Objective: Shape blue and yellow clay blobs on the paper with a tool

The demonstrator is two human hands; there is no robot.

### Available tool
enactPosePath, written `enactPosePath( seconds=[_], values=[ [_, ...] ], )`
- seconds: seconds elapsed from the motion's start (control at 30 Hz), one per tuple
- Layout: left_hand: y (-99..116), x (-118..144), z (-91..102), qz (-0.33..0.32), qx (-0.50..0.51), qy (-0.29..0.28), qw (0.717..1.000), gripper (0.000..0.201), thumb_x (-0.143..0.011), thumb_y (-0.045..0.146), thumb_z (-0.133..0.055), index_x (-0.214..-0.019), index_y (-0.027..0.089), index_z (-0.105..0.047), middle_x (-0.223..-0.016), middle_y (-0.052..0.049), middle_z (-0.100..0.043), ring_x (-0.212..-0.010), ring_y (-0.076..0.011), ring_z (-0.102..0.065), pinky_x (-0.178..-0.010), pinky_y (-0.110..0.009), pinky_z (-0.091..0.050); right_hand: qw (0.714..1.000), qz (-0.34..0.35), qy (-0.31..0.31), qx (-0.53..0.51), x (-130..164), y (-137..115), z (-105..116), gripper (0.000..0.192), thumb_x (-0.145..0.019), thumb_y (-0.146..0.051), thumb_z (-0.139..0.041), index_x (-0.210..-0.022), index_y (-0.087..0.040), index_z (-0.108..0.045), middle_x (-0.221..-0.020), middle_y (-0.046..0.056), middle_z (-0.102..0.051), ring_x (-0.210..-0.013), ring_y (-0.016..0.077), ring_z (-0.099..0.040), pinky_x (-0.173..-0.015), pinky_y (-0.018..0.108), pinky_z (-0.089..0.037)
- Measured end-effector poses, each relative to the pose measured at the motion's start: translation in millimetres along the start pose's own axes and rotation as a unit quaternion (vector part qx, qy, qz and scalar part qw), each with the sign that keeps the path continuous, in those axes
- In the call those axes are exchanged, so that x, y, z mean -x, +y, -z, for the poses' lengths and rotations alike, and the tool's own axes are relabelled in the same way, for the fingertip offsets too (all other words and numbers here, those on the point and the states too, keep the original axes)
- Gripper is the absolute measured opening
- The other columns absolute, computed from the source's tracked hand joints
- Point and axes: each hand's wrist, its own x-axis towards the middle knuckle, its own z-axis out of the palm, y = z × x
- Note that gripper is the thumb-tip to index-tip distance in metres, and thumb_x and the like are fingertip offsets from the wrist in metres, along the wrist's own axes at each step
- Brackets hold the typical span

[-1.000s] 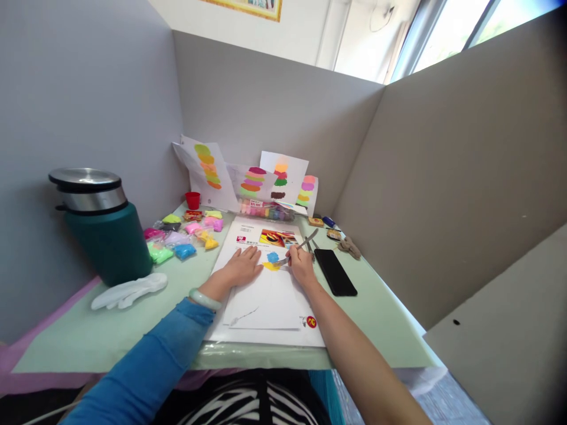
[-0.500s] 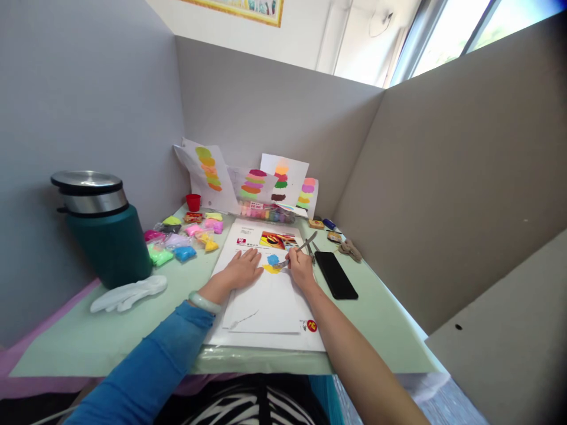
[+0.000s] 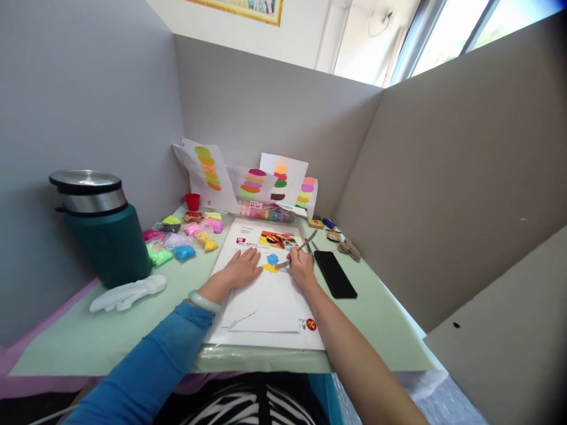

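My right hand is closed around a metal fork, whose handle points up to the far right. The fork's tines rest at the right side of a flat yellow clay patch. Just beyond it is a rounder blue clay patch. Both patches are on a white sheet of paper. My left hand lies flat on that sheet, fingers stretched forward, left of the clay. Beneath the sheet is a larger white pad with printing and a picture on it.
A teal bottle and white gloves stand and lie at left. Several clay packets and a red cup are behind them. A black phone lies at right. Painted colour sheets lean on the grey partition.
The fork's tines have shifted very slightly to the right along the yellow clay, with my right hand. My left hand stays in place. The whole view has tilted a little.
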Motion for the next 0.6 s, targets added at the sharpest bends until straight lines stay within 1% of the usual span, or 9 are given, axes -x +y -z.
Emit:
enactPosePath(
  seconds=[0.07,0.17,0.23,0.37,0.47,0.53,0.6],
  values=[
    [0.3,0.5,0.8,-0.001,0.005,0.002,1.000,0.057,-0.090,0.042,-0.024,-0.138,0.013,-0.029,-0.147,-0.015,-0.021,-0.136,-0.0260,-0.015,-0.107,-0.048,-0.014,1.000,-0.007,0.006,-0.015,-0.1,0.4,0.2,0.044,-0.086,-0.041,-0.031,-0.061,-0.019,-0.060,-0.049,0.000,-0.055,-0.056,0.0142,-0.055,-0.060,0.022,-0.038],
    [0.8,1.2,1.8,0.000,0.010,0.001,1.000,0.056,-0.090,0.042,-0.025,-0.138,0.013,-0.029,-0.147,-0.015,-0.022,-0.136,-0.0259,-0.015,-0.107,-0.049,-0.014,0.999,-0.005,-0.016,-0.045,-0.3,1.2,0.3,0.042,-0.086,-0.040,-0.032,-0.063,-0.018,-0.060,-0.047,-0.001,-0.054,-0.054,0.0137,-0.055,-0.059,0.022,-0.039],
    [1.0,1.4,2.2,0.001,0.009,0.000,1.000,0.057,-0.090,0.042,-0.025,-0.138,0.012,-0.029,-0.147,-0.016,-0.021,-0.136,-0.0256,-0.015,-0.107,-0.048,-0.013,0.999,-0.001,-0.022,-0.035,-1.1,2.4,0.8,0.041,-0.085,-0.039,-0.032,-0.062,-0.018,-0.059,-0.048,-0.001,-0.054,-0.054,0.0137,-0.055,-0.059,0.022,-0.039],
    [1.4,1.1,2.5,0.001,0.006,-0.005,1.000,0.057,-0.090,0.042,-0.024,-0.139,0.012,-0.028,-0.148,-0.015,-0.020,-0.137,-0.0252,-0.014,-0.107,-0.048,-0.013,1.000,-0.006,0.005,-0.009,-3.2,5.3,2.5,0.041,-0.085,-0.037,-0.031,-0.061,-0.019,-0.058,-0.048,-0.001,-0.054,-0.055,0.0142,-0.054,-0.060,0.023,-0.038],
    [1.6,0.9,2.1,0.002,0.003,-0.009,1.000,0.057,-0.090,0.042,-0.024,-0.139,0.012,-0.027,-0.148,-0.015,-0.019,-0.137,-0.0248,-0.013,-0.107,-0.048,-0.012,1.000,-0.001,-0.002,-0.020,-3.6,5.8,2.9,0.041,-0.086,-0.037,-0.030,-0.062,-0.019,-0.058,-0.048,-0.001,-0.053,-0.054,0.0139,-0.054,-0.059,0.022,-0.038],
    [1.0,1.2,1.6,0.001,0.002,-0.010,1.000,0.057,-0.090,0.042,-0.023,-0.139,0.012,-0.027,-0.148,-0.015,-0.019,-0.137,-0.0244,-0.013,-0.108,-0.048,-0.012,1.000,0.002,-0.003,-0.001,-3.7,5.7,3.1,0.041,-0.085,-0.037,-0.030,-0.061,-0.019,-0.058,-0.050,-0.001,-0.054,-0.055,0.0142,-0.054,-0.059,0.023,-0.038],
    [-0.5,1.6,1.4,0.001,0.005,-0.012,1.000,0.057,-0.091,0.042,-0.023,-0.139,0.012,-0.028,-0.148,-0.015,-0.019,-0.137,-0.0244,-0.013,-0.107,-0.048,-0.012,0.999,-0.005,0.025,0.020,-4.0,5.5,4.1,0.042,-0.085,-0.037,-0.030,-0.060,-0.019,-0.058,-0.051,0.000,-0.055,-0.056,0.0147,-0.054,-0.059,0.023,-0.038]
  ],
)
